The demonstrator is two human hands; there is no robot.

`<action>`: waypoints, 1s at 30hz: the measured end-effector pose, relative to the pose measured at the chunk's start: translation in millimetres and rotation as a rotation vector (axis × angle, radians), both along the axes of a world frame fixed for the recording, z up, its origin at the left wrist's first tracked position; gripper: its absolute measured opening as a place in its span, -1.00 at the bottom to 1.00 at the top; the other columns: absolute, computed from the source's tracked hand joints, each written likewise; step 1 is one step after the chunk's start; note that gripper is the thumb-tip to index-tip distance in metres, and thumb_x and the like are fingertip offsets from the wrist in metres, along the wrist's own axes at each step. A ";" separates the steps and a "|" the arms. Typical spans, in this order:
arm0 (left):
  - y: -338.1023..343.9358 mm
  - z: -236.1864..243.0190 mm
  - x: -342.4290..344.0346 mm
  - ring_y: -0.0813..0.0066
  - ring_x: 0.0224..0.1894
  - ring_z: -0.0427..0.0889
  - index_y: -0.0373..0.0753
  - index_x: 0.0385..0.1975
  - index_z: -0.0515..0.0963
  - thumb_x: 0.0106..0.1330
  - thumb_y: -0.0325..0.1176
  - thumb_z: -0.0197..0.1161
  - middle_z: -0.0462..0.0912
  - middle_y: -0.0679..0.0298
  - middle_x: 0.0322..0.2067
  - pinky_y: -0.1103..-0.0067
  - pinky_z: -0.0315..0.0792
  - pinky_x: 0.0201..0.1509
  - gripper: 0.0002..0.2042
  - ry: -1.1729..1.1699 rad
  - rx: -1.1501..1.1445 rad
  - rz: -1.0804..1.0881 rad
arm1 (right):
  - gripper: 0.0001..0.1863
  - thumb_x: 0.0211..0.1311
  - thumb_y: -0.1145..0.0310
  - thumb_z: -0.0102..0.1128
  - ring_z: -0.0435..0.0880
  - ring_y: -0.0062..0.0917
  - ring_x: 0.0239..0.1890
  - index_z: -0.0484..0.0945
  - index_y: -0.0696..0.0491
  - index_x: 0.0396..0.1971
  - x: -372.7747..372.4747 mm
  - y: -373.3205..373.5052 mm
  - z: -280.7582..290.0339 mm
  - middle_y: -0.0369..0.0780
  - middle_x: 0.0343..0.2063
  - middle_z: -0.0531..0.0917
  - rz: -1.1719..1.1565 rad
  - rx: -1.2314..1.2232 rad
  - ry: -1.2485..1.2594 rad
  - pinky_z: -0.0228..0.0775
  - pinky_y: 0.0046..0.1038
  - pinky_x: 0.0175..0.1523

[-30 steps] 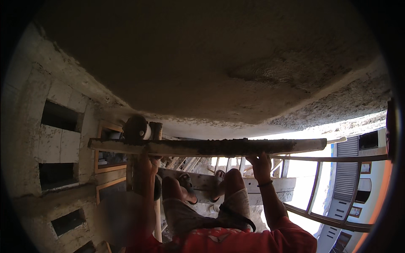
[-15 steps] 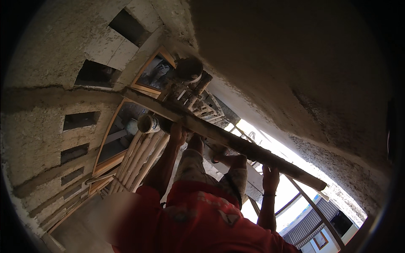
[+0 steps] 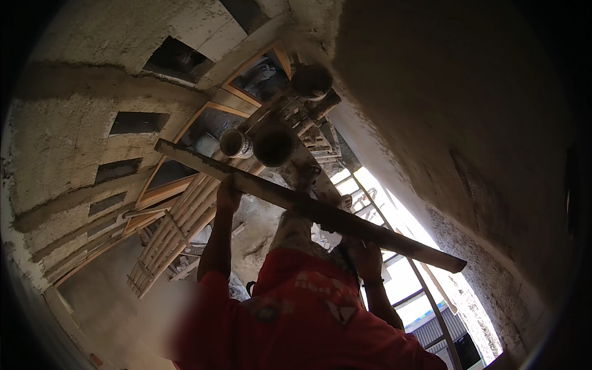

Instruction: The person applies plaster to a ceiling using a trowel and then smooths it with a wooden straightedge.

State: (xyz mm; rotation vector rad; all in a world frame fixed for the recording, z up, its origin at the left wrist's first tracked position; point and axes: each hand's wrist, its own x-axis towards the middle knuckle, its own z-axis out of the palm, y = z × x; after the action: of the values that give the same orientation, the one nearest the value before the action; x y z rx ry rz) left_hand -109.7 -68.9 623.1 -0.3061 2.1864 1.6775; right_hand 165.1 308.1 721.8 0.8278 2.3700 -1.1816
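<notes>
A long, straight, mud-stained board (image 3: 295, 201) slants across in front of me, its left end farther away and its right end nearer. My left hand (image 3: 229, 195) is closed on its near edge, left of the middle. Farther right, my right hand (image 3: 367, 258) grips the board from below; its fingers are partly in shadow. Just beyond the board stand a small white bucket (image 3: 244, 147), lying open toward me, and a larger dark bucket (image 3: 274, 145). The board's right end is close to the plastered wall (image 3: 425, 111) at my right.
Another dark bucket (image 3: 312, 81) sits farther along the planks. At left, a rough wall (image 3: 68, 117) has several rectangular openings and wood-framed windows (image 3: 161, 196). Several long poles (image 3: 169, 237) lean below them. Bright daylight and scaffold bars (image 3: 425, 280) show at lower right.
The board has shifted left and nearer me, uncovering the dark bucket. Both hands have moved left with it, the right one also inward. My view has turned, so the surroundings are shifted.
</notes>
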 end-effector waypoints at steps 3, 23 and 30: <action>-85.3 -19.8 0.2 0.27 0.09 0.48 -0.33 0.05 0.41 0.43 -0.28 0.00 0.53 0.15 -0.02 0.34 0.29 0.27 -0.69 -0.209 0.796 0.551 | -0.70 0.28 0.23 0.13 0.59 -0.26 -0.16 0.54 0.00 -0.04 -32.7 -24.3 -0.2 -0.14 -0.18 0.60 0.361 0.205 0.309 0.45 -0.25 -0.07; -331.9 160.5 161.1 0.06 0.11 0.50 -0.36 0.05 0.44 0.14 -0.25 0.12 0.52 0.01 0.06 0.12 0.33 0.27 -0.52 0.466 0.585 1.462 | -0.82 0.35 0.33 0.07 0.48 -0.27 0.17 0.53 0.01 -0.11 -208.9 -254.7 -102.6 -0.22 -0.03 0.58 -0.290 -1.858 -0.410 0.38 -0.06 0.17; -331.4 264.7 227.7 0.06 0.07 0.53 -0.39 -0.08 0.51 0.01 -0.30 0.22 0.57 0.00 -0.03 0.12 0.38 0.21 -0.56 0.688 0.526 1.274 | -0.78 0.38 0.26 0.04 0.59 -0.27 0.04 0.52 0.10 -0.19 -242.7 -332.9 -117.3 -0.12 -0.13 0.62 -0.118 -1.915 -0.643 0.47 -0.19 0.09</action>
State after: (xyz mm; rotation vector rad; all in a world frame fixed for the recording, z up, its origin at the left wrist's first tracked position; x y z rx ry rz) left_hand 118.0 -400.3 887.8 -1.3154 1.8210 3.3369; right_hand -77.6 -24.8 604.5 0.3894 0.1093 -1.9653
